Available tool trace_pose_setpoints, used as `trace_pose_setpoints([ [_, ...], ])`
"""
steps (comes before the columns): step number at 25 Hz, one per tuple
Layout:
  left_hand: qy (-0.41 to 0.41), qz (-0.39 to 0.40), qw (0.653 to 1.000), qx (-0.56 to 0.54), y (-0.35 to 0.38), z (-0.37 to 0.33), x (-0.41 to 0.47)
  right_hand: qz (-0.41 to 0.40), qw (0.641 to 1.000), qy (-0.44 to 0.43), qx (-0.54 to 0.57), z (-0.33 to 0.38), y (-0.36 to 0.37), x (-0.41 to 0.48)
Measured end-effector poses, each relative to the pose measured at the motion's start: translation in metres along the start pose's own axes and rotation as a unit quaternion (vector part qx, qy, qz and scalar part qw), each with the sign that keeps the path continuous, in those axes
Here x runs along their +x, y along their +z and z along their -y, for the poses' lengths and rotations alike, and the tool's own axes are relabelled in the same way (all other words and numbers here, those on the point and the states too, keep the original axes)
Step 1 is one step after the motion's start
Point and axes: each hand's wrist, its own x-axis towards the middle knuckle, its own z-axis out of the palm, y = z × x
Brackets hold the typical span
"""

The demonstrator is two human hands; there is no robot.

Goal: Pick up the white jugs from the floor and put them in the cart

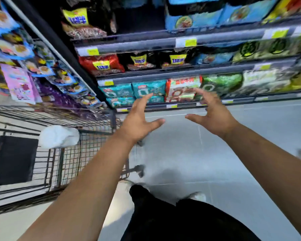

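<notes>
A blurred white jug lies inside the black wire cart at the left, near the cart's right wall. My left hand is stretched out over the floor just right of the cart, fingers spread and holding nothing. My right hand is held out beside it, fingers spread and slightly bent, also holding nothing. The two palms face each other with a gap between them. No jug shows on the visible floor. The picture is smeared by motion.
Store shelves packed with snack and noodle bags run along the far side. A rack of hanging packets stands behind the cart. Grey tiled floor lies ahead and to the right. My dark trousers and white shoes are below.
</notes>
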Motion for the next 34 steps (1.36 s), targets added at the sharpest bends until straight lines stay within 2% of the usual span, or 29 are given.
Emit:
trace_pose_setpoints([
  [5,0.072,0.053,0.996,-0.006,0.106,-0.139,0.031,-0.098,0.994,0.054,0.013,-0.092,-0.123,-0.055],
  [8,0.114,0.116,0.987,0.006,0.164,-0.217,0.050,-0.164,0.980,0.103,0.040,-0.140,-0.187,-0.094],
  [14,0.200,0.237,0.949,0.056,0.265,-0.329,0.092,-0.263,0.943,0.192,0.060,-0.221,-0.269,-0.158],
  [20,0.277,0.352,0.890,0.085,0.391,-0.432,0.155,-0.352,0.885,0.300,0.059,-0.307,-0.349,-0.193],
  [25,0.326,0.447,0.824,0.123,0.484,-0.517,0.197,-0.439,0.806,0.388,0.083,-0.362,-0.412,-0.207],
  [29,0.360,0.486,0.781,0.156,0.549,-0.566,0.218,-0.479,0.755,0.439,0.091,-0.403,-0.441,-0.224],
  [34,0.368,0.513,0.750,0.197,0.648,-0.616,0.227,-0.493,0.721,0.474,0.113,-0.482,-0.474,-0.254],
])
